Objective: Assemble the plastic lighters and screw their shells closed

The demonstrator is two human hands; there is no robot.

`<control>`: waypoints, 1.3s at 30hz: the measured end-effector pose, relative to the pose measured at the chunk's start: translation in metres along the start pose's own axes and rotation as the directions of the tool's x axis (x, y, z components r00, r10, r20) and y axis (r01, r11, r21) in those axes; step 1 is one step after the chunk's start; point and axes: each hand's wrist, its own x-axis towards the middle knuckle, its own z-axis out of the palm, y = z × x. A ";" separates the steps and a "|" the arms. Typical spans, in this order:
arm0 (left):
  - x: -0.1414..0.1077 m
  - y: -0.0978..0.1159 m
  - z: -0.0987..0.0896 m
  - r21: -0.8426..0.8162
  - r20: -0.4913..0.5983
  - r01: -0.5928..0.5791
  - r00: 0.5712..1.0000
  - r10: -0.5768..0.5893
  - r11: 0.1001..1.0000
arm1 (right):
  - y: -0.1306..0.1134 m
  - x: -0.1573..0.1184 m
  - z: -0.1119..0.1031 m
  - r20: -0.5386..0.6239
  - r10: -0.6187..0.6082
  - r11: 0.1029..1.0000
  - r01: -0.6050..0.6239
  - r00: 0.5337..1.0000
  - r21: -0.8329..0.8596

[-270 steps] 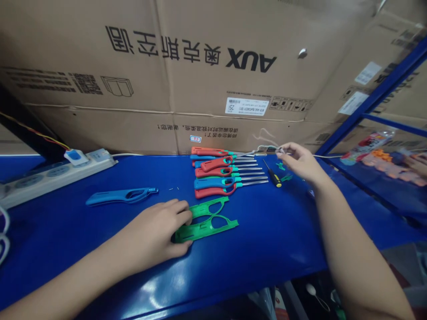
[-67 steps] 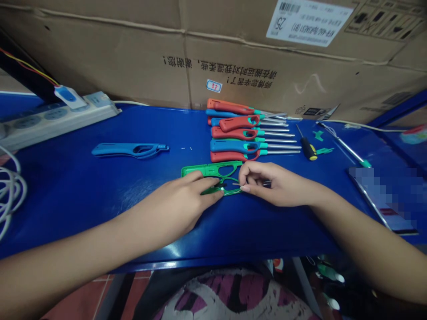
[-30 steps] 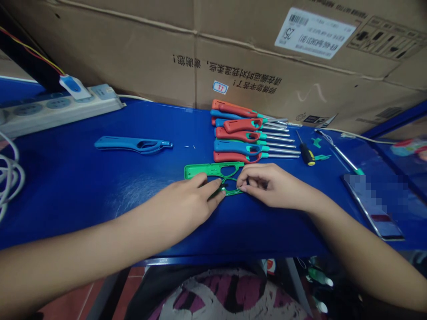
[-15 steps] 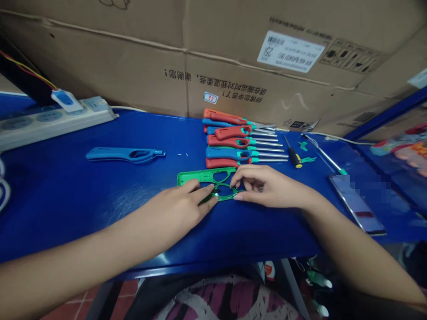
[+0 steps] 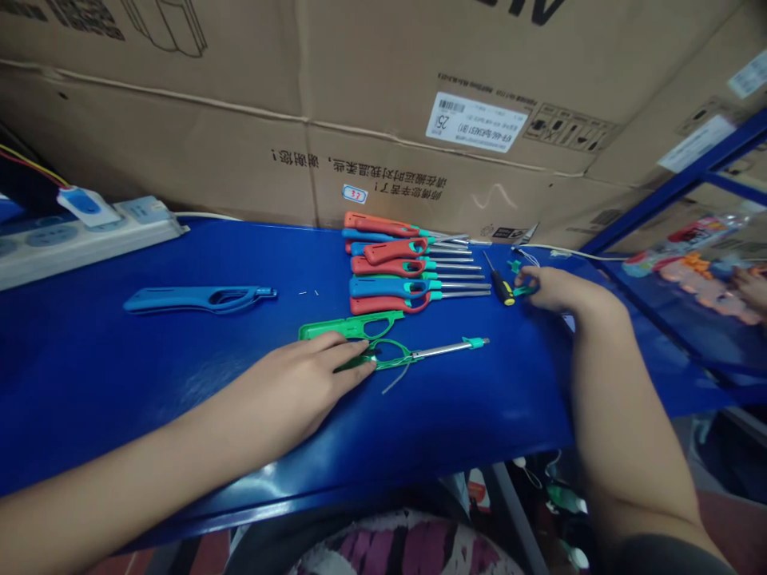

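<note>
My left hand (image 5: 308, 371) presses its fingers and thumb on an opened green lighter half (image 5: 392, 363), pinning it to the blue table. A metal tube (image 5: 443, 350) with a teal collar sticks out of that half to the right, and a thin pale wire hangs beside it. The matching green casing half (image 5: 347, 326) lies just behind, hollow side up. Far to the right, my right hand (image 5: 548, 287) has its fingertips closed on a small green plastic part (image 5: 522, 291). Right beside this part lies a black and yellow screwdriver (image 5: 502, 289).
Several red and blue long-nosed lighters (image 5: 389, 285) are stacked behind the green halves. A blue lighter body (image 5: 197, 299) lies to the left, near tiny pins. A power strip (image 5: 89, 235) sits at far left. A large cardboard box (image 5: 240, 160) stands along the back.
My right hand has left the green lighter half and moved right to the small green parts by the screwdriver. My left hand stays on the lighter half. The camera view has shifted.
</note>
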 end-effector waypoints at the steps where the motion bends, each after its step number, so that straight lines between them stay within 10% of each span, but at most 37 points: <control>1: 0.000 0.000 0.000 0.003 -0.017 -0.007 1.000 0.007 1.000 | 0.003 0.001 0.001 0.014 -0.006 1.000 0.006 1.000 0.007; 9: 0.000 -0.001 -0.002 -0.031 -0.150 -0.037 0.988 0.032 0.999 | -0.014 -0.012 -0.011 -0.231 -0.223 0.961 0.253 0.947 0.112; 12: 0.002 0.000 -0.004 -0.062 -0.161 -0.035 0.987 0.024 0.997 | -0.037 -0.034 -0.012 -0.374 -0.493 0.696 0.614 0.785 0.372; 18: 0.002 0.000 -0.006 -0.095 -0.140 -0.011 0.990 -0.002 0.995 | -0.082 -0.066 0.002 -0.209 -0.699 0.405 0.619 0.684 0.673; 23: 0.003 -0.001 -0.006 -0.121 -0.140 -0.009 0.990 -0.008 0.993 | -0.101 -0.065 0.021 -0.103 -0.818 0.436 0.727 0.566 0.531; 32: 0.004 0.001 -0.005 -0.262 -0.130 0.099 0.982 -0.137 0.960 | -0.090 -0.058 0.015 -0.053 -0.812 0.522 0.764 0.581 0.379; 39: 0.005 0.003 -0.002 -0.338 -0.126 0.200 0.959 -0.255 0.920 | -0.102 -0.068 0.021 -0.171 -0.881 0.354 0.853 0.442 0.384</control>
